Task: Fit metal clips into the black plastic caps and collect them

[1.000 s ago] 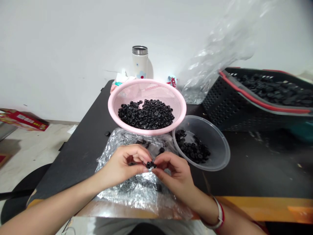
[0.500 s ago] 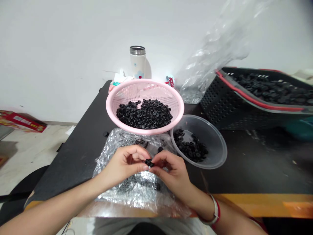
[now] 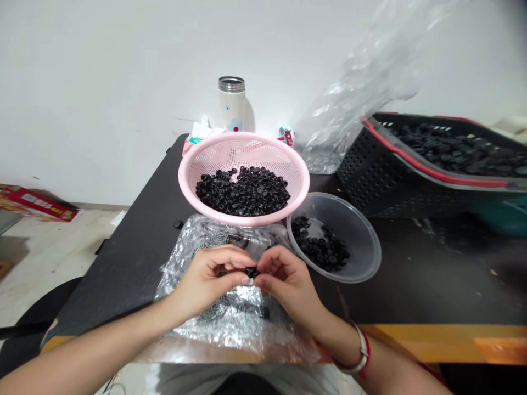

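Between the fingertips of both hands is a small black plastic part [image 3: 250,271], its exact kind too small to tell. My left hand [image 3: 220,269] pinches it from the left, thumb below and fingers above. From the other side my right hand [image 3: 284,277] closes its thumb and fingers on the same part. Under both hands lies a clear plastic bag [image 3: 185,318] with thin metal pieces and some black parts on it. Just beyond stands a pink colander [image 3: 187,192] full of small black ring-like parts [image 3: 247,192]. A clear plastic bowl [image 3: 364,258] with black discs [image 3: 325,249] sits to the right.
A black basket [image 3: 358,170] with a red-trimmed handle, heaped with black parts, stands at right. Clear plastic film [image 3: 354,93] rises beside it. Behind the colander are a white flask [image 3: 231,104] and tissues [image 3: 206,129]. A red box [image 3: 37,203] is at far left.
My fingers have shifted slightly around the small black part, the right fingertips curling closer over it. The containers stay where they were.
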`<state>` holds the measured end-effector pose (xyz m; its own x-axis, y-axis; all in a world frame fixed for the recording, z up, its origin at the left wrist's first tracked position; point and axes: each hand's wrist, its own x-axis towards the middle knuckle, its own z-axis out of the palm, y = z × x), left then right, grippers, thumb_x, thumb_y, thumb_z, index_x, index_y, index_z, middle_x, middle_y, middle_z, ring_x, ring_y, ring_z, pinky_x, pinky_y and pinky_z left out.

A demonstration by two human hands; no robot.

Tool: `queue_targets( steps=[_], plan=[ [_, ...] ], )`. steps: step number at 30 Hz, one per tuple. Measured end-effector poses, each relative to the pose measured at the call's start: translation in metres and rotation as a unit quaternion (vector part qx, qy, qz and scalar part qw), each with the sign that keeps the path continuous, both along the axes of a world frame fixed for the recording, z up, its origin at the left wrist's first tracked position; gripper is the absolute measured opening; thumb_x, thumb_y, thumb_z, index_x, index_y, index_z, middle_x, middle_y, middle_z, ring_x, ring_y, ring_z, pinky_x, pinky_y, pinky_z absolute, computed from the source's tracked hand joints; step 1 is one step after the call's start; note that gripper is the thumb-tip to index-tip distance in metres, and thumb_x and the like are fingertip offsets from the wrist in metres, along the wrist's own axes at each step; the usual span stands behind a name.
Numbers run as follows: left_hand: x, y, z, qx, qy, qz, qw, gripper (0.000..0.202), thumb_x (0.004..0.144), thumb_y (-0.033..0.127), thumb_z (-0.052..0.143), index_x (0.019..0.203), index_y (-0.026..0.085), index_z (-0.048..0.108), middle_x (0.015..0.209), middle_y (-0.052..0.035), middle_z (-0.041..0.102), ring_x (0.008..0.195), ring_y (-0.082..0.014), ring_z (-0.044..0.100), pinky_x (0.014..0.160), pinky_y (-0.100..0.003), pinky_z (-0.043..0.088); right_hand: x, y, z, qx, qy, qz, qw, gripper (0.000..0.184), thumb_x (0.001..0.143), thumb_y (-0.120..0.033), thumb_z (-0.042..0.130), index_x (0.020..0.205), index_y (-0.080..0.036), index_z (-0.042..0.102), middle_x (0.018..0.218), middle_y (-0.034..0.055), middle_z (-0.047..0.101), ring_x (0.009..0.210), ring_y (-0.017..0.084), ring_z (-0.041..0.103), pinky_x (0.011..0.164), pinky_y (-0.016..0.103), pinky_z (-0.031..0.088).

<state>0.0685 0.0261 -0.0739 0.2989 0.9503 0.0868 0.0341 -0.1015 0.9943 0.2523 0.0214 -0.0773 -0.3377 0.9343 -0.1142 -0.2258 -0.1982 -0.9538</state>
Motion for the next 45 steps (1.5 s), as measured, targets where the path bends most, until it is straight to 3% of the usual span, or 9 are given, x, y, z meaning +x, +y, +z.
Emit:
queue_targets(
  steps=[5,8,10,18,27,35,41,43,45],
  plan=[
    [-0.002,0.000,-0.002,0.097,0.040,0.028,0.994,0.010,0.074,0.025,0.080,0.084,0.023,0.080,0.085,-0.0038,0.063,0.068,-0.0121,0.059,0.063,-0.022,0.050,0.000,0.004,-0.004,-0.051,0.061,0.080,0.994,0.031,0.073,-0.027,0.078,0.101,-0.021,0.065,0.078,-0.0025,0.060,0.058,0.007,0.053,0.046,0.014,0.047],
    [-0.001,0.000,-0.003,0.131,0.051,0.046,0.989,0.012,0.075,0.035,0.079,0.081,0.024,0.080,0.086,-0.0042,0.055,0.078,-0.0154,0.056,0.066,-0.024,0.051,0.002,0.006,-0.002,-0.041,0.044,0.135,0.989,0.017,0.079,-0.032,0.074,0.088,-0.018,0.070,0.075,-0.0023,0.057,0.058,0.007,0.053,0.048,0.014,0.048],
    [-0.001,0.000,-0.003,0.136,0.055,0.044,0.988,0.015,0.077,0.039,0.077,0.081,0.024,0.080,0.089,-0.0053,0.055,0.084,-0.0177,0.055,0.069,-0.026,0.051,0.002,0.006,0.001,-0.033,0.036,0.148,0.988,0.020,0.079,-0.036,0.074,0.076,-0.017,0.070,0.071,-0.0027,0.054,0.056,0.006,0.052,0.048,0.015,0.047],
    [-0.003,0.004,-0.005,0.211,0.066,-0.030,0.975,0.023,0.086,0.036,0.068,0.107,0.029,0.076,0.083,-0.0037,0.054,0.076,-0.0155,0.054,0.067,-0.026,0.049,0.002,0.007,-0.010,-0.057,0.069,0.136,0.987,0.030,0.072,-0.042,0.080,0.085,-0.016,0.075,0.061,-0.0036,0.056,0.048,0.006,0.049,0.043,0.016,0.043],
    [-0.004,-0.002,-0.004,0.297,0.085,-0.039,0.950,0.030,0.087,0.018,0.066,0.115,0.027,0.072,0.073,-0.0031,0.058,0.069,-0.0151,0.053,0.063,-0.027,0.045,0.001,0.004,-0.011,-0.075,0.090,0.140,0.983,0.034,0.065,-0.046,0.085,0.072,-0.015,0.074,0.057,-0.0040,0.052,0.047,0.006,0.047,0.042,0.016,0.039],
    [0.003,-0.008,-0.002,0.354,0.102,-0.013,0.929,0.030,0.089,0.014,0.061,0.116,0.023,0.072,0.072,-0.0032,0.059,0.067,-0.0154,0.054,0.062,-0.029,0.046,-0.003,-0.001,-0.009,-0.053,0.080,0.107,0.990,0.028,0.069,-0.040,0.084,0.069,-0.014,0.075,0.058,-0.0023,0.054,0.044,0.004,0.043,0.040,0.016,0.031],
    [0.002,-0.005,-0.001,0.286,0.101,0.033,0.952,0.027,0.089,0.036,0.065,0.109,0.021,0.073,0.076,-0.0018,0.059,0.065,-0.0115,0.056,0.058,-0.022,0.047,0.005,-0.001,-0.005,0.003,0.049,0.098,0.994,0.029,0.082,-0.045,0.073,0.083,-0.016,0.074,0.063,-0.0009,0.055,0.047,0.007,0.046,0.043,0.018,0.038],
    [-0.003,-0.001,0.003,0.264,0.094,0.061,0.958,0.033,0.089,0.043,0.064,0.109,0.019,0.073,0.076,-0.0013,0.059,0.064,-0.0108,0.056,0.060,-0.022,0.047,0.013,-0.002,0.001,0.082,-0.001,0.055,0.995,0.024,0.089,-0.042,0.065,0.094,-0.019,0.072,0.075,0.0012,0.058,0.055,0.009,0.053,0.047,0.019,0.044],
    [-0.009,0.004,0.007,0.254,0.080,0.095,0.959,0.030,0.093,0.041,0.057,0.103,0.018,0.074,0.075,-0.0012,0.060,0.066,-0.0106,0.056,0.062,-0.022,0.046,0.020,-0.001,0.007,0.185,-0.097,0.003,0.978,0.020,0.095,-0.036,0.057,0.105,-0.023,0.067,0.088,0.0032,0.060,0.068,0.012,0.059,0.055,0.021,0.050]
  ],
)
